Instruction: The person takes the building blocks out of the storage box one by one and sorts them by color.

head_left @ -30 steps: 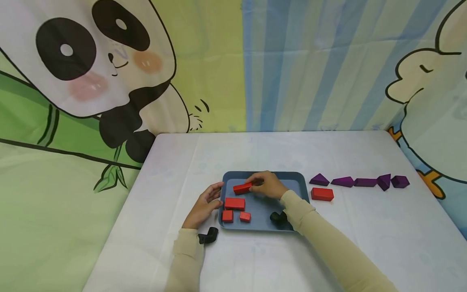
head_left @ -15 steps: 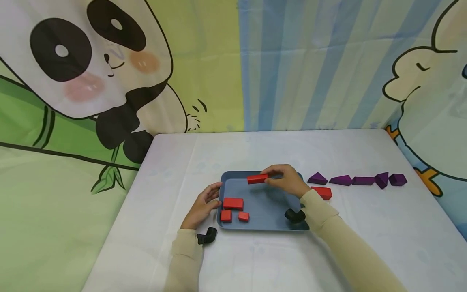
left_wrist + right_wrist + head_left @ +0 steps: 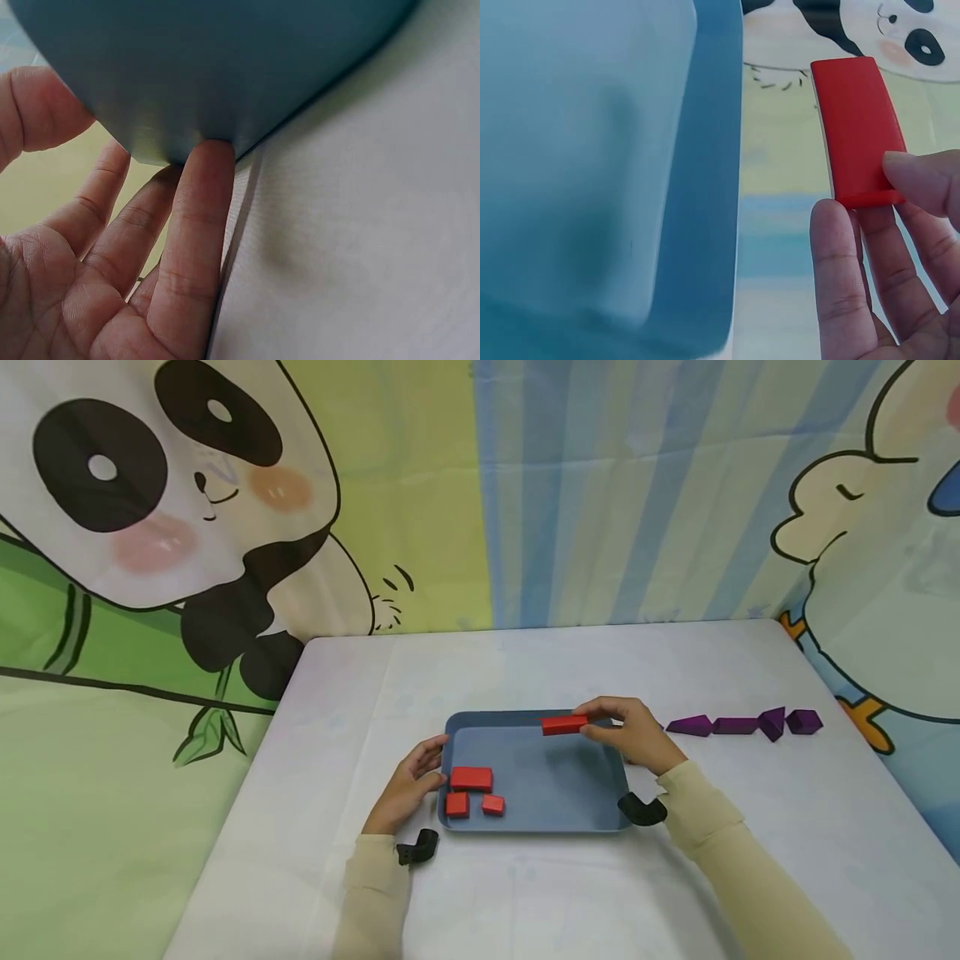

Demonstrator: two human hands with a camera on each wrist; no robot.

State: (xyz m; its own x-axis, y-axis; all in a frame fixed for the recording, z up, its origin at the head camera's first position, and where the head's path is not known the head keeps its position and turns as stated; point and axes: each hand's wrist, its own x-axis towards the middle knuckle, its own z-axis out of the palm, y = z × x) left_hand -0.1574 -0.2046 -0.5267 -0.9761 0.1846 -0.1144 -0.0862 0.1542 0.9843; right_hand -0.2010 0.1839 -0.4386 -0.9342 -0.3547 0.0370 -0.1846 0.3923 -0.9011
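My right hand (image 3: 628, 732) pinches one end of a long red block (image 3: 564, 725) between thumb and fingers, above the far right part of a blue-grey tray (image 3: 555, 785). In the right wrist view the red block (image 3: 859, 127) stands out from the fingertips beside the tray's wall (image 3: 705, 172). At the tray's left edge, my left hand (image 3: 405, 787) rests its fairly straight fingers against the side. The left wrist view has those fingers (image 3: 202, 217) touching the tray's outer wall (image 3: 225, 67). Inside the tray, at the near left, lie a red rectangular block (image 3: 472, 778) and two smaller red blocks (image 3: 457, 804).
Several purple blocks (image 3: 735, 725) of different shapes form a row on the white table (image 3: 525, 902), right of the tray. The right hand hides most of the row's left end. A panda-printed cloth (image 3: 247, 518) hangs behind the table.
My right hand has lifted the long red block from the tray's far left and carried it rightward. It now covers the loose red block beside the tray. The left hand stays at the tray's edge.
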